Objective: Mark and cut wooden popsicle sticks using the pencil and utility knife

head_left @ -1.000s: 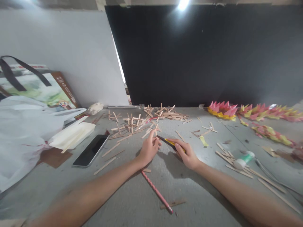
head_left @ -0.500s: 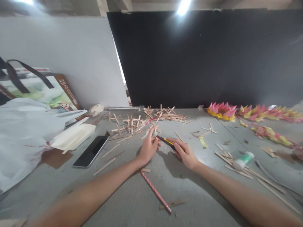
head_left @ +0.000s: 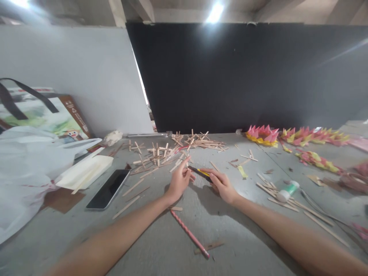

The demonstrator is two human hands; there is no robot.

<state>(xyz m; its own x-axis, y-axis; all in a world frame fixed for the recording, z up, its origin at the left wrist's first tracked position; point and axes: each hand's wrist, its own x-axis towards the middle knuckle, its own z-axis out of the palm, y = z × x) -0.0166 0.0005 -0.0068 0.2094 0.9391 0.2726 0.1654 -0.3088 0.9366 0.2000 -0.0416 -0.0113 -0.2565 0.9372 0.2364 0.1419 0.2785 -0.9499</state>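
Note:
My right hand [head_left: 224, 186] grips a black and yellow utility knife [head_left: 203, 174], its tip pointing left. At that tip, my left hand [head_left: 179, 182] pinches a short wooden stick [head_left: 187, 164], mostly covered by the fingers. The index finger points up along it. Whether the blade touches the stick I cannot tell. Behind the hands lie many wooden sticks [head_left: 205, 142], some joined into crosses. A pink twisted pencil [head_left: 189, 234] rests on the grey table nearer to me, with a flat stick [head_left: 209, 247] beside its eraser end.
At left are a phone [head_left: 108, 189], a white paper tray [head_left: 86, 172], a plastic bag [head_left: 23, 180] and a printed carry bag [head_left: 48, 115]. To the right lie a glue stick [head_left: 288, 191], loose sticks [head_left: 312, 212] and pink-yellow folded paper pieces [head_left: 262, 136]. A black panel [head_left: 230, 76] stands behind.
The camera view has shifted slightly. Both hands keep nearly the same pose, with the knife tip still at the stick in the left hand.

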